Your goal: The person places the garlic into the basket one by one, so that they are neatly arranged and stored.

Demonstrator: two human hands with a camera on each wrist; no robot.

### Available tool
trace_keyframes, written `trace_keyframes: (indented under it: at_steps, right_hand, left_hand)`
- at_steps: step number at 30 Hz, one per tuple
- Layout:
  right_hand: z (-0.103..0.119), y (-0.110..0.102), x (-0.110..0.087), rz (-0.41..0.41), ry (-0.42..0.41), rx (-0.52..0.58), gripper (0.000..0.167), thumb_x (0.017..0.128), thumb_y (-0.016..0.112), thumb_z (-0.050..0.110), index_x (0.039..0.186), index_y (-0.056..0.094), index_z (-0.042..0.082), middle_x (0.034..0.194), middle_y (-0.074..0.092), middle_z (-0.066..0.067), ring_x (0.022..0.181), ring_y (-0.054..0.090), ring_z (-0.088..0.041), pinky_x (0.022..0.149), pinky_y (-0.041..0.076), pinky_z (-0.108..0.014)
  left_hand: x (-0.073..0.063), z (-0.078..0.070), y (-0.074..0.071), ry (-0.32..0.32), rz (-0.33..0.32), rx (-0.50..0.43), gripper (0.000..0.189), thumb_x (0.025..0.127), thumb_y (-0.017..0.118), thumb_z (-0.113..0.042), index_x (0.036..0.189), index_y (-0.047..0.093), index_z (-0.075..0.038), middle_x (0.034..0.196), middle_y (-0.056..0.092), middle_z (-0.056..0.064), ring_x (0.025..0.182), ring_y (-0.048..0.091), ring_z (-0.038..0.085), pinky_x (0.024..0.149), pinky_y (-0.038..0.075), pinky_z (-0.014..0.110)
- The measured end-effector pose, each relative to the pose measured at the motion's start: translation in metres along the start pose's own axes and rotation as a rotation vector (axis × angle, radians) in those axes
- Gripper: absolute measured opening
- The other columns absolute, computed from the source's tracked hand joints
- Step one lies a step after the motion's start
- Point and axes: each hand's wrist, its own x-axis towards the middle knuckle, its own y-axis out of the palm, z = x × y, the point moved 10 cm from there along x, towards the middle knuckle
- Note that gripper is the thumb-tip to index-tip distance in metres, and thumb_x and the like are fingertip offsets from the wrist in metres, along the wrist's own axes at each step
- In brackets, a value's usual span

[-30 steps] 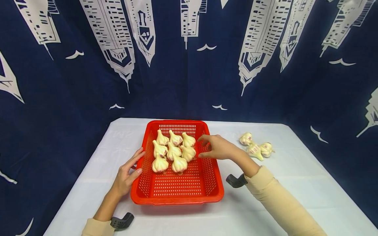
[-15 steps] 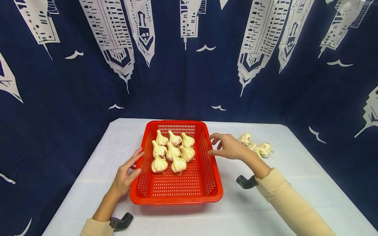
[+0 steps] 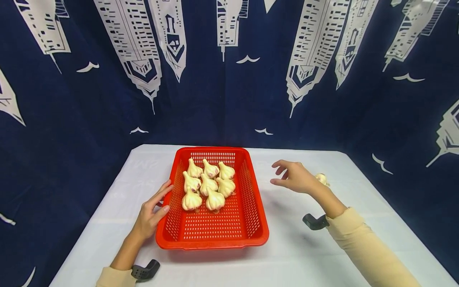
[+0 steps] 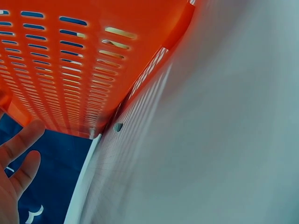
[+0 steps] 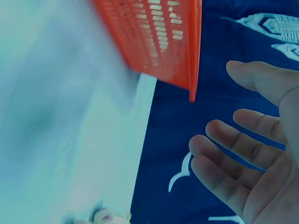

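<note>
A red plastic basket (image 3: 211,244) with slotted walls stands on the white table. Several garlic bulbs (image 3: 208,185) lie grouped toward its far left part. My left hand (image 3: 148,218) rests against the basket's left rim, fingers extended; the left wrist view shows fingertips (image 4: 32,129) by the outer wall. To the right of the basket, my right hand (image 3: 295,176) hangs above the table with loosely bent fingers and nothing in them. Behind it, a garlic bulb (image 3: 321,179) shows in part; the hand and forearm hide the bulbs beside it.
The white table (image 3: 287,255) carries the basket. A dark blue cloth (image 3: 201,115) with white building and bird prints hangs behind and at both sides. In the right wrist view, blurred garlic (image 5: 106,216) shows at the lower edge.
My right hand has moved out from over the basket, across its right rim, to the right toward the loose garlic bulbs. The left hand and the basket have kept their places.
</note>
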Motion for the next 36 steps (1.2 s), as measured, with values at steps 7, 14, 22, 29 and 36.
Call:
trace_keyframes:
  at_steps: [7,14,22,29,36]
  right_hand:
    - [-0.028,-0.006,-0.006,-0.032,0.089,0.008,0.048,0.084,0.078,0.023,0.122,0.060,-0.002,0.099,0.067,-0.015,0.074,0.061,-0.021,0.063,0.054,-0.032]
    - [-0.049,-0.014,-0.012,-0.085,0.122,-0.007,0.043,0.085,0.076,0.021,0.119,0.062,-0.002,0.096,0.068,-0.013,0.077,0.063,-0.023,0.070,0.054,-0.039]
    - [-0.072,-0.019,-0.015,-0.129,0.159,-0.023,0.046,0.087,0.074,0.023,0.121,0.061,-0.004,0.099,0.066,-0.017,0.084,0.064,-0.028,0.072,0.054,-0.040]
    - [-0.090,-0.022,-0.018,-0.152,0.176,-0.042,0.049,0.087,0.074,0.024,0.121,0.059,-0.008,0.106,0.066,-0.024,0.088,0.064,-0.032,0.075,0.053,-0.045]
    - [-0.109,-0.022,-0.024,-0.126,0.262,-0.050,0.053,0.088,0.072,0.027,0.124,0.056,-0.008,0.113,0.062,-0.029,0.094,0.063,-0.038,0.079,0.053,-0.049]
  left_hand:
    - [0.000,-0.001,0.001,-0.007,0.007,-0.007,0.055,0.081,0.056,0.000,0.136,0.056,0.002,0.147,0.047,0.022,0.122,0.052,0.007,0.077,0.043,0.022]
    - [0.000,0.000,-0.001,-0.001,-0.010,-0.006,0.054,0.081,0.056,0.000,0.135,0.057,0.003,0.147,0.047,0.021,0.123,0.052,0.007,0.077,0.042,0.021]
    - [0.000,0.000,-0.001,0.000,-0.007,-0.005,0.054,0.081,0.055,0.000,0.135,0.057,0.003,0.147,0.047,0.020,0.121,0.053,0.007,0.076,0.043,0.023]
    - [0.000,0.002,-0.002,0.001,-0.014,0.006,0.055,0.080,0.056,0.000,0.134,0.058,0.003,0.146,0.048,0.022,0.120,0.053,0.006,0.076,0.041,0.019]
    - [0.000,0.000,-0.001,-0.002,-0.006,-0.009,0.054,0.081,0.055,-0.001,0.135,0.057,0.003,0.147,0.047,0.020,0.120,0.052,0.006,0.077,0.042,0.020]
